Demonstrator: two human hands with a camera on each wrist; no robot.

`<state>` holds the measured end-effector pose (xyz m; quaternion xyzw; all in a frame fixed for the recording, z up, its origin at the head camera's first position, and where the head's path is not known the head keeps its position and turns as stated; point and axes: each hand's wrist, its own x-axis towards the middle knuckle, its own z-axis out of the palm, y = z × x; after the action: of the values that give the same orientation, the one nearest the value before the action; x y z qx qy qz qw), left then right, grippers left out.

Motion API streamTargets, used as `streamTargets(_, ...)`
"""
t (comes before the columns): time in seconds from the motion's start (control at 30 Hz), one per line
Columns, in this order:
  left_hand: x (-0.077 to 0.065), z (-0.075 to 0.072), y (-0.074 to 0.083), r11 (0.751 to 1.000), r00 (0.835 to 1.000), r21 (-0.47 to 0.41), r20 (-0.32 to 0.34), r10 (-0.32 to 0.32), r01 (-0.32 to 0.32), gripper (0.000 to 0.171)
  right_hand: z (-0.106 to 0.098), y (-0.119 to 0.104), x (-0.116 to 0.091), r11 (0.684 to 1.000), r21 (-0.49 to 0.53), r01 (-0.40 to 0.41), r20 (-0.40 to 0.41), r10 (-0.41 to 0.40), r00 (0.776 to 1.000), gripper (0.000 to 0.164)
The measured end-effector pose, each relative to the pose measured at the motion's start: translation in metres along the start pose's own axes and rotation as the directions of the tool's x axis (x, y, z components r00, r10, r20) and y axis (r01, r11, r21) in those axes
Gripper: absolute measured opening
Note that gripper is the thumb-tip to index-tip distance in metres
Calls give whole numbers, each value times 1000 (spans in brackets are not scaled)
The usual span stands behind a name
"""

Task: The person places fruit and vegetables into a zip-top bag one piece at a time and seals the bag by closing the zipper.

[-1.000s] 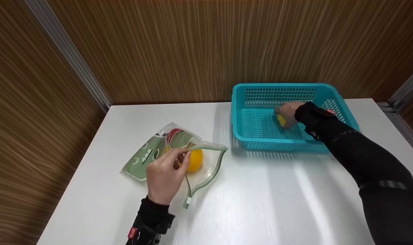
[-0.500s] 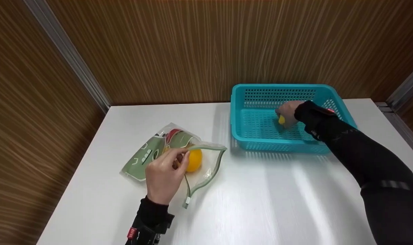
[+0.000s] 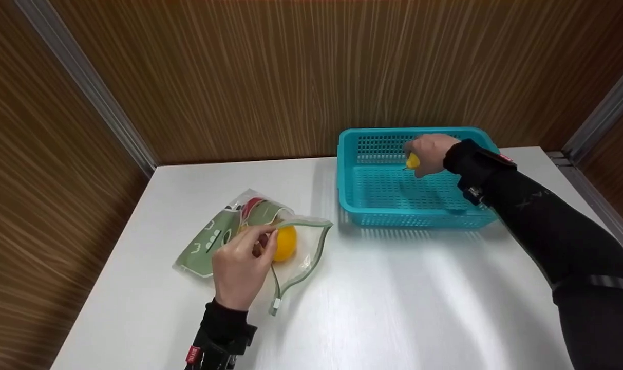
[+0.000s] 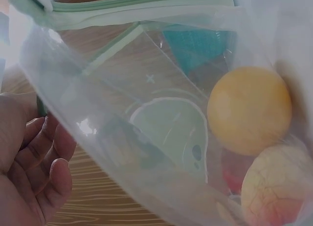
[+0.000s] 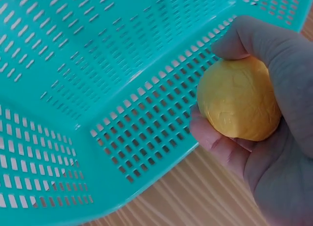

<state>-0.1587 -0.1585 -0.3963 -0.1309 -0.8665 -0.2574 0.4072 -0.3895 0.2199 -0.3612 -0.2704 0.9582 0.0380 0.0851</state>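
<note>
My left hand pinches the edge of a clear zip bag with a green rim and green cartoon prints. The bag's mouth gapes toward the right. An orange lies inside it, beside a pale yellow-pink fruit and something red that is mostly hidden. Over the turquoise basket, my right hand grips a yellow pear between thumb and curled fingers. Its thin stem points down to the left in the head view.
The basket, with perforated walls, stands at the back right of the white table. A wood-grain panel rises behind the table's back edge, and another stands on the left.
My right hand has lifted the pear up from the basket floor and shifted slightly left. The left hand keeps its hold on the bag's edge. The head view has shifted a little.
</note>
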Motion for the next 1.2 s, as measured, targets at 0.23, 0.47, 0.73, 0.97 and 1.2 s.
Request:
streamTargets(0.23,2,2,-3,1000,1000,-8,5,3,-3,9,-11,-22,-12,1000,14,18,-74,-17,997,40)
streamTargets(0.47,1,3,-6,1000,1000,-15,12,-8,8,11,-19,-57,-21,997,22,74,-147,-70,987,35)
streamTargets(0.73,4,0,-10,1000,1000,-5,4,-12,12,11,-15,-108,-41,988,65,137,-282,-114,953,36)
streamTargets(0.97,6,-5,-14,999,999,-3,4,-46,46,11,1,-152,-55,969,165,186,-396,-108,912,37)
streamTargets(1.2,8,-5,-15,1000,999,-6,-20,-28,28,8,16,-179,-67,946,251,206,-473,-66,879,36)
